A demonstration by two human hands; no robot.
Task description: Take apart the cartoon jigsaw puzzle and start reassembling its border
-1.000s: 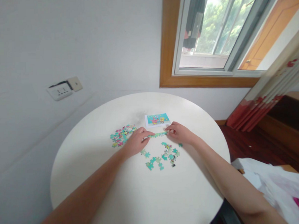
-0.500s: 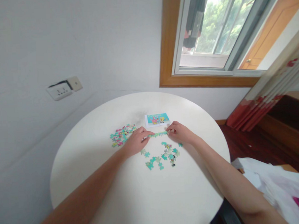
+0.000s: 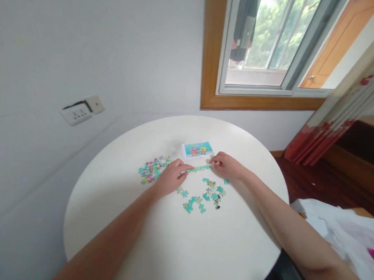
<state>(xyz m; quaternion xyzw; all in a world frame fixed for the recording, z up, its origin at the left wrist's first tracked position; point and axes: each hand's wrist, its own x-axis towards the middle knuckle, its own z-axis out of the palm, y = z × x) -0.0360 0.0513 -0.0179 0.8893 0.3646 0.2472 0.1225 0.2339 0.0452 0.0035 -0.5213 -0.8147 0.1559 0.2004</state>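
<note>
Two bare hands meet a narrow puzzle strip on a round white table; clock directions are taken from the strip. Far left, at nine o'clock: a heap of puzzle pieces. Next, the left hand, thumb and forefinger nearly together, holding the strip's left end. Centre: the strip between both hands, with a picture panel at twelve o'clock and scattered pieces around six. Right: the right hand, fingertips curled nearly closed, holding the strip's right end; a single piece lies near four o'clock.
</note>
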